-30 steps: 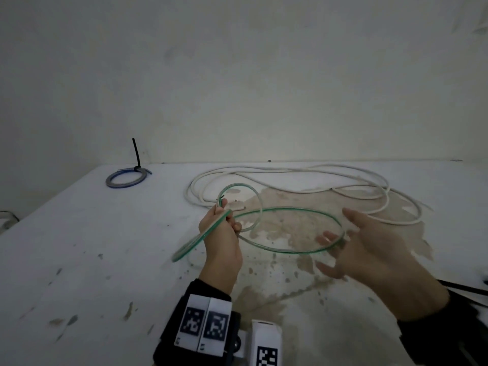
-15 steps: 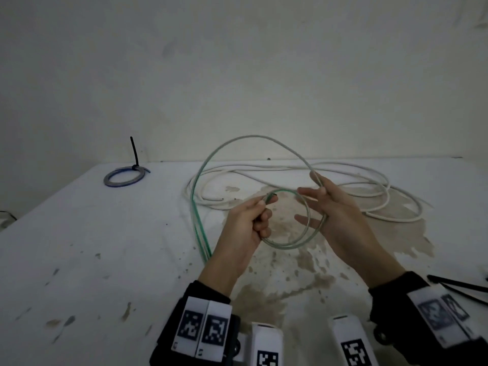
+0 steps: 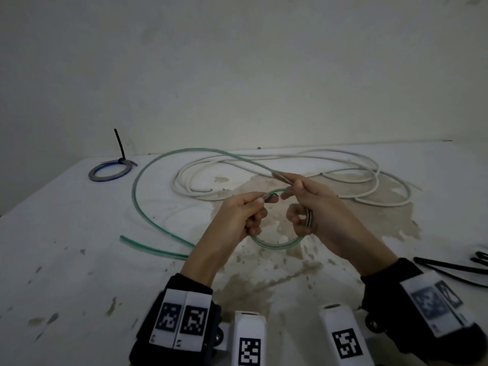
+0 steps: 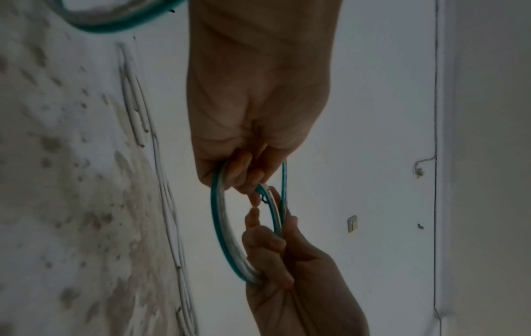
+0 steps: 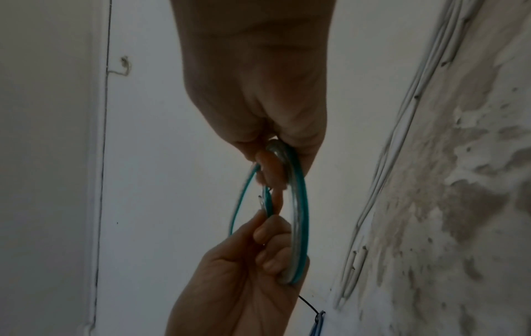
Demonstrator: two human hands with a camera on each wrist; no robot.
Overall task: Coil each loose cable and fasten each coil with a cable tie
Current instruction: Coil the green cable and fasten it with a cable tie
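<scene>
I have the green cable partly wound: a small coil hangs between my two hands above the stained counter, and the rest of the length sweeps away in one wide arc over the counter to a free end lying at my near left. My left hand has its fingers curled round the coil's left side, pinching the turns near the top; my right hand grips the right side of the coil and also pinches the incoming strand between thumb and forefinger. I judge the step to be coiling, with much of the cable yet to gather; the next move calls for feeding another turn in without letting the held ones spring apart; only then a tie.

The head view alone shows the white cable loose behind, the blue coil already tied at the far left, and black cable ties at my right. The left wrist view shows what it cannot: several turns lying side by side and a cut end near my fingertips; the right wrist view shows the same stack from the other side.
</scene>
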